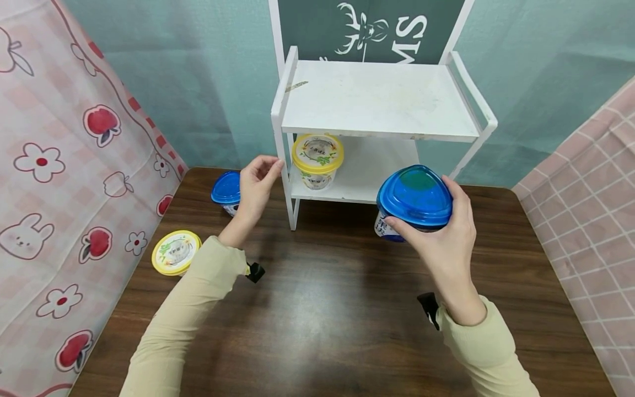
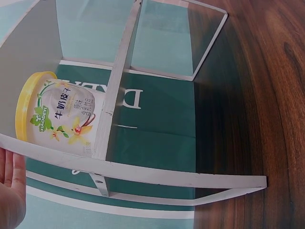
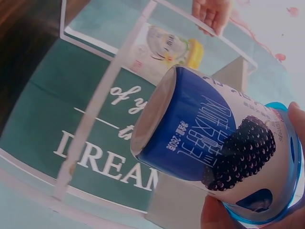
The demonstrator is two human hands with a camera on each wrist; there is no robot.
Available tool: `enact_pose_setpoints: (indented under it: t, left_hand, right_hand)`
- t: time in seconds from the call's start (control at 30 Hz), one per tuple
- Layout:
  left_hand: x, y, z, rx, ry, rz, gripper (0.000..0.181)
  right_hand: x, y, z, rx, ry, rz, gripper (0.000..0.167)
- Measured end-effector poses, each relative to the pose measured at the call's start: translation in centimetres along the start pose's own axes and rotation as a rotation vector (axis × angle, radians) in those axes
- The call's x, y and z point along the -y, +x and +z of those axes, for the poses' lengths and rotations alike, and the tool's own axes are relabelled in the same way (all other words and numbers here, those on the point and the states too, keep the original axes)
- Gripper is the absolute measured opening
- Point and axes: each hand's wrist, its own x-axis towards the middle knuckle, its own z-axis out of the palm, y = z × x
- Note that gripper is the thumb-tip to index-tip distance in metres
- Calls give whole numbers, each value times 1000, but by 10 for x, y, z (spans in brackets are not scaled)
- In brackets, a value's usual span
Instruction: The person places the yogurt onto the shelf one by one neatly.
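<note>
In the head view my right hand (image 1: 446, 237) grips a yogurt cup with a blue lid (image 1: 415, 196), thumb on one side and fingers on the other. It holds the yogurt cup (image 3: 219, 138) tilted in front of the shelf's right half; blackberries are printed on its side. My left hand (image 1: 257, 184) is at the left post of the white shelf rack (image 1: 382, 99), fingertips against or very near it, with nothing held. On the lower shelf, just inside that post, a yellow-lidded cup (image 1: 317, 160) stands upright; the left wrist view shows this yellow-lidded cup (image 2: 62, 114) from the side.
Left of the rack, another blue-lidded cup (image 1: 226, 190) stands on the dark wood table (image 1: 317, 325), partly behind my left hand. A second yellow-lidded cup (image 1: 176, 252) is nearer, beside my left sleeve. Behind the rack leans a dark green board (image 1: 317, 27); curtains surround the table.
</note>
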Motion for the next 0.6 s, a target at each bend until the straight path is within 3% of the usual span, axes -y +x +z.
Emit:
enact_pose_setpoints:
  t: [0.6]
  left_hand:
    - [0, 0, 0, 7, -8, 8, 20]
  right_hand:
    - [27, 16, -9, -30, 13, -55, 84]
